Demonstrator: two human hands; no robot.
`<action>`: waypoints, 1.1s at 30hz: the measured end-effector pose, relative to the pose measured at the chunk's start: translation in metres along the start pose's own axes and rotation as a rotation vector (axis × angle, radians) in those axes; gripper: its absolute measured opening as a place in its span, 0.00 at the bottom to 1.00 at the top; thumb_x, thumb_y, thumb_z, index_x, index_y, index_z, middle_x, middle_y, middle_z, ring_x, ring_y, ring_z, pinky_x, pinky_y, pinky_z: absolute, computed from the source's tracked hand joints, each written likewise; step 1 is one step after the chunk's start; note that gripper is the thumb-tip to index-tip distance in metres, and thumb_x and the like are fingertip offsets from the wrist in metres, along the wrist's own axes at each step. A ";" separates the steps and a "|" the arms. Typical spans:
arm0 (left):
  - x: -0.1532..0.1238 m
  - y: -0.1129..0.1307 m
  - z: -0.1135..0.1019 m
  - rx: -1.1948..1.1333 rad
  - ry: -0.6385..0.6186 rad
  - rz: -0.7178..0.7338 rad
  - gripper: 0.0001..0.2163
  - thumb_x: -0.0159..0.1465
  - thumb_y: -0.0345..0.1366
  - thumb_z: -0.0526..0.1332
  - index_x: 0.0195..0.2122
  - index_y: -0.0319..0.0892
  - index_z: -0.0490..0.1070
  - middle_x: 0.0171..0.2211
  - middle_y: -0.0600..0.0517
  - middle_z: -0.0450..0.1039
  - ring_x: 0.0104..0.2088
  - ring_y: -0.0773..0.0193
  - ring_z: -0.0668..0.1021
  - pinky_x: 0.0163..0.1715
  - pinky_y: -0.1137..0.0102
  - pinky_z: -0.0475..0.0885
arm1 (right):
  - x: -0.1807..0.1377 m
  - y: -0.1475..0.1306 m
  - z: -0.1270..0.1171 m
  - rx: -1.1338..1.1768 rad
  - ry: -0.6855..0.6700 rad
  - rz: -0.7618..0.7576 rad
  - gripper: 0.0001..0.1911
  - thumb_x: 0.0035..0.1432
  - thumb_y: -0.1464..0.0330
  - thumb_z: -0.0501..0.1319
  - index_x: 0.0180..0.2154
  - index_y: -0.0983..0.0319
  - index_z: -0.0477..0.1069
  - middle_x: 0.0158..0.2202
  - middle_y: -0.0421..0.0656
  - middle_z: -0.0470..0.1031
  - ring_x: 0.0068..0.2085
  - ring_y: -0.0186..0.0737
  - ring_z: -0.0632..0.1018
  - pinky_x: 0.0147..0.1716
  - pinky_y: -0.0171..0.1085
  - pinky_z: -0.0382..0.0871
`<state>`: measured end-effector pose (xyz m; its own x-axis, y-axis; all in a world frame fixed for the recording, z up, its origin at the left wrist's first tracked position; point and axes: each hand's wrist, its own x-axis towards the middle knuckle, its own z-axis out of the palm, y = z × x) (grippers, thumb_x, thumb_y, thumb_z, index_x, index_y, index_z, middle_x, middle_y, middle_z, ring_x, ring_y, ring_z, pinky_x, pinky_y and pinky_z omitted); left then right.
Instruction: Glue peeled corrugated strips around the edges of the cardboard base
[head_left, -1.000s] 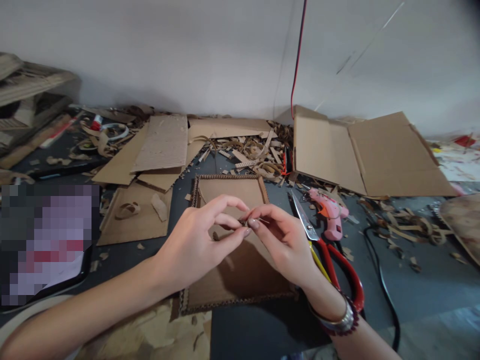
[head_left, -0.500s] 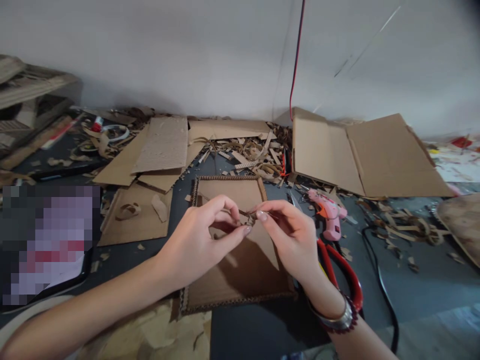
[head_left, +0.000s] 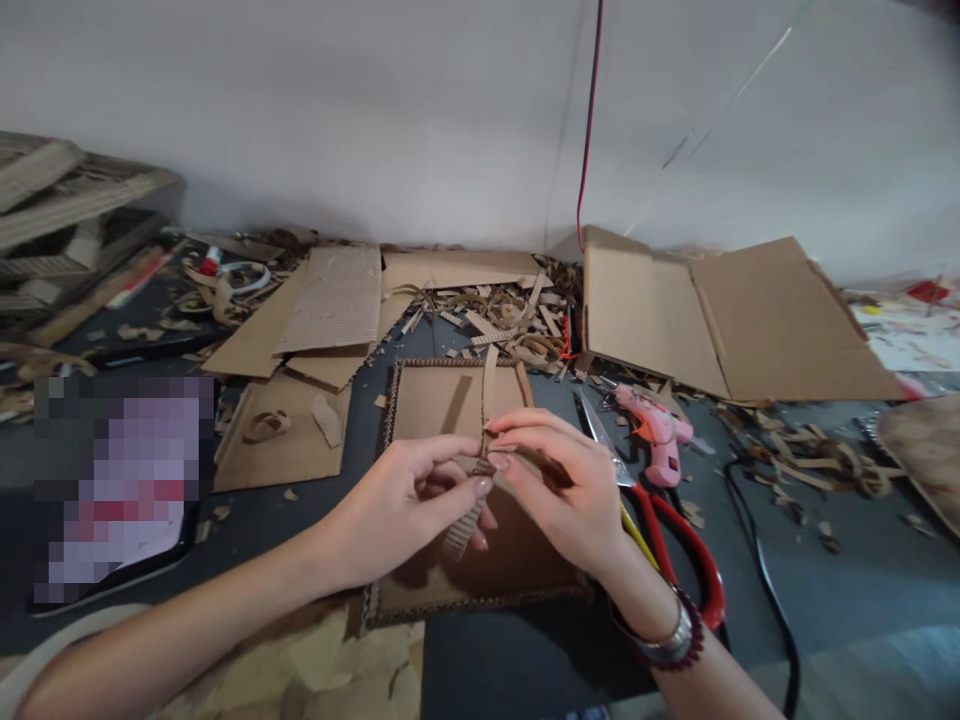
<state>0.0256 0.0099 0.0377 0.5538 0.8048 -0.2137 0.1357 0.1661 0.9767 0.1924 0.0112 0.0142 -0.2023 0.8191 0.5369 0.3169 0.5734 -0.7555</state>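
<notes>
The left hand and right hand pinch a thin cardboard strip near its middle, above a cardboard frame. The strip runs up and down, tilted a bit. Fingers hide the pinch, so which hand holds more is hard to tell.

The middle of the cardboard strip is hidden behind the fingers. The screen on the left is too blurry to see. The red wire runs off the top.
</notes>
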 end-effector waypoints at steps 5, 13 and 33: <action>-0.003 -0.017 -0.002 -0.250 -0.002 -0.172 0.12 0.57 0.40 0.60 0.39 0.38 0.68 0.23 0.55 0.74 0.21 0.67 0.78 0.24 0.73 0.72 | -0.004 0.005 0.008 0.033 -0.127 -0.041 0.07 0.54 0.77 0.57 0.33 0.62 0.71 0.34 0.45 0.76 0.38 0.36 0.76 0.39 0.36 0.71; -0.007 -0.029 -0.004 -0.235 0.093 -0.201 0.12 0.55 0.41 0.61 0.35 0.37 0.73 0.29 0.51 0.77 0.25 0.66 0.78 0.24 0.76 0.69 | -0.008 0.006 0.016 0.043 -0.175 0.039 0.04 0.54 0.75 0.58 0.32 0.62 0.71 0.32 0.43 0.77 0.34 0.33 0.77 0.35 0.31 0.71; -0.017 -0.035 0.001 -0.357 0.101 -0.175 0.07 0.56 0.36 0.62 0.27 0.36 0.70 0.25 0.51 0.78 0.19 0.70 0.77 0.20 0.79 0.72 | -0.009 -0.003 0.020 0.083 -0.156 0.356 0.05 0.55 0.68 0.58 0.28 0.62 0.70 0.22 0.37 0.73 0.22 0.30 0.73 0.18 0.26 0.64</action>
<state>0.0123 -0.0104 0.0068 0.4618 0.7956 -0.3920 -0.0824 0.4786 0.8742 0.1745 0.0019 0.0042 -0.2335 0.9560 0.1774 0.3175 0.2474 -0.9154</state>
